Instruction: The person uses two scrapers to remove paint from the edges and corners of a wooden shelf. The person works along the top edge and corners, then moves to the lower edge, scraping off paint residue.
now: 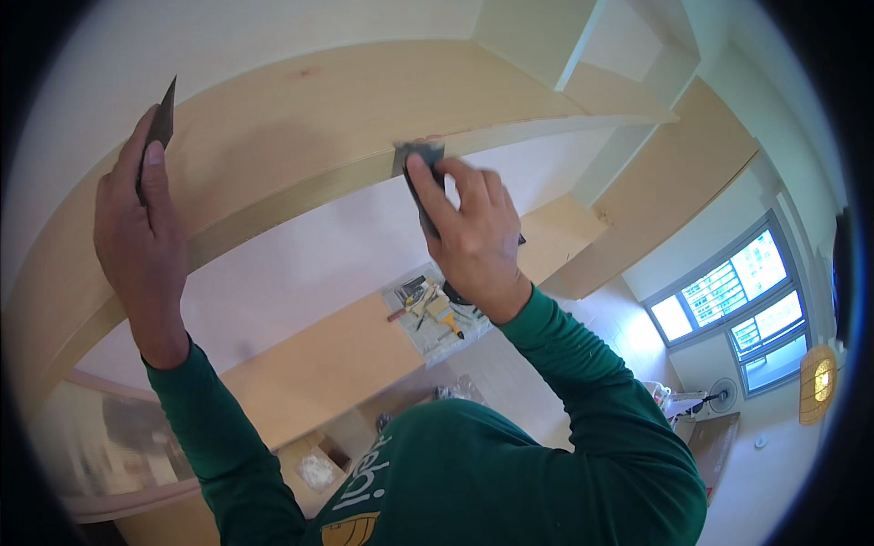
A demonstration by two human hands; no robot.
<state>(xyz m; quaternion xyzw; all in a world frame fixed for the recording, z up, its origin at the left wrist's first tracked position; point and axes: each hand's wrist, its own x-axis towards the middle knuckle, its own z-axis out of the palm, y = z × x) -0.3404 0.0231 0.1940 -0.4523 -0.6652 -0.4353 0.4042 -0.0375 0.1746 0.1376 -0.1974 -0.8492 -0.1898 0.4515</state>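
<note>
My left hand (144, 223) is raised at the left, above the wooden shelf's near edge. Its fingers and thumb pinch a thin dark scraper plate (164, 120), which points upward, clear of the wood. My right hand (480, 232) grips a dark putty knife (431, 156). The putty knife's wide end lies against the front edge strip (300, 196) of the pale wooden shelf (364, 91), around the middle of its length. Fingers cover much of its handle. A small brownish mark (308, 72) shows on the shelf top.
Below stands a lower wooden counter (319, 364). Tools, including a yellow-handled brush (449, 320), lie on a plastic sheet (437, 346) at its right end. White upright panels (528, 41) divide the shelf at the far right. A fan (722, 395) and window (728, 282) are further right.
</note>
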